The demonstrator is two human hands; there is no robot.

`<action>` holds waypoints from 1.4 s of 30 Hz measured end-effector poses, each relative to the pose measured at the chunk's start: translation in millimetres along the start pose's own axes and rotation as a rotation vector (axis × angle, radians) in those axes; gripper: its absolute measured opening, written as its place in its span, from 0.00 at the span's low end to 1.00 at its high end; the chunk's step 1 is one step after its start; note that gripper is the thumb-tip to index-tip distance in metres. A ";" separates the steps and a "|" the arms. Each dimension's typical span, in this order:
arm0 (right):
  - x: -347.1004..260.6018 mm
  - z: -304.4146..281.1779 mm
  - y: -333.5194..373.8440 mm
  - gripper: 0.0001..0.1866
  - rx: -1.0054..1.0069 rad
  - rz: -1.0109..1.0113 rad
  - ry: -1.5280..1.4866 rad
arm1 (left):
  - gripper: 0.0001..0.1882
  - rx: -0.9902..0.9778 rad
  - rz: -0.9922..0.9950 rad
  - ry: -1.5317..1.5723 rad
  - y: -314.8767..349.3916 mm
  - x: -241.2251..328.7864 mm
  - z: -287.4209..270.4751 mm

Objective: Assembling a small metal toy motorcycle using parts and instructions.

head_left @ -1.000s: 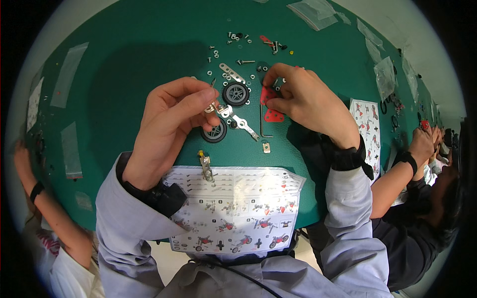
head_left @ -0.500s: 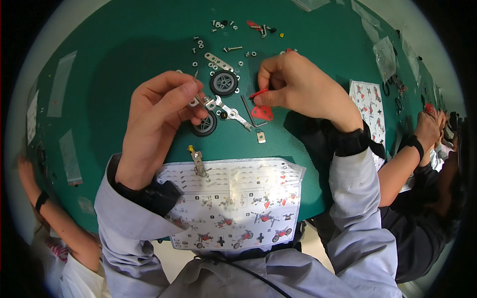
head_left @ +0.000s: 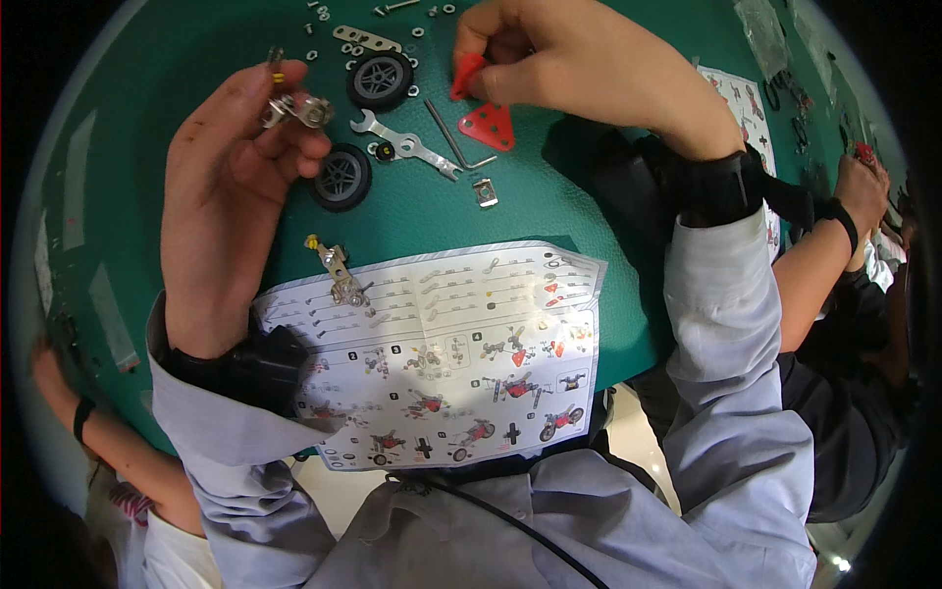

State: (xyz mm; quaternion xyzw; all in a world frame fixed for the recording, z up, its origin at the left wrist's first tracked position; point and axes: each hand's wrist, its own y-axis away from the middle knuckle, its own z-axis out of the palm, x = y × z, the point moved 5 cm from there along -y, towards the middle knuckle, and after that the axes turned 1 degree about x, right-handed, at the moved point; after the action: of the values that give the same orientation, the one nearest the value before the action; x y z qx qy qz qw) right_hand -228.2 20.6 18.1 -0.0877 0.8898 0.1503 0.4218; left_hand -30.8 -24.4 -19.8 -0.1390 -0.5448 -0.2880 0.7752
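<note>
My left hand [head_left: 224,162] is closed on a small metal bracket assembly [head_left: 296,111] with a yellow bit on it, pinched near the fingertips. In my right hand [head_left: 589,69], thumb and fingers grip a red perforated plate [head_left: 468,76]. A second red plate [head_left: 489,128], triangular with holes, lies on the green table just below those fingertips. Between the hands are a flat metal wrench [head_left: 412,144], an L-shaped hex key [head_left: 446,133] and two black-tyred wheels, one upper [head_left: 380,80] and one lower [head_left: 341,177], beside my left fingers.
A printed instruction sheet [head_left: 461,339] lies at the near table edge, with another small metal assembly [head_left: 339,275] on its upper left. A square metal bracket [head_left: 485,192] sits below the hex key. Nuts, screws and a perforated strip [head_left: 366,39] are scattered beyond. Other people's arms [head_left: 819,265] flank me.
The view has shifted, so the table things appear higher and further left. My left hand has turned, showing more of the bracket assembly. The red plate in my right hand is now tilted more upright.
</note>
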 end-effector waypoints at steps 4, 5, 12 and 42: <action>-0.8 2.4 1.1 0.07 0.010 0.225 0.102 | 0.16 -0.007 -0.007 0.020 -0.7 -5.2 -2.1; 7.3 5.9 -1.6 0.07 0.049 0.077 0.007 | 0.16 0.002 -0.014 0.005 0.4 -4.4 -2.6; 7.4 -1.3 -2.1 0.12 0.224 0.105 -0.060 | 0.13 -0.036 -0.028 -0.042 3.1 -1.5 2.9; -28.6 33.3 3.8 0.10 0.105 -0.123 -0.281 | 0.13 -0.062 -0.057 -0.092 6.0 3.9 13.5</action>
State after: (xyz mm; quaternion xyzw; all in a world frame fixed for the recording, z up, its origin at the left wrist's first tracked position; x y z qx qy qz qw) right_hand -187.2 36.3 21.1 -0.0979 0.8215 0.0885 0.5547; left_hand -36.6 -13.6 -10.6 -0.1605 -0.5746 -0.3197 0.7361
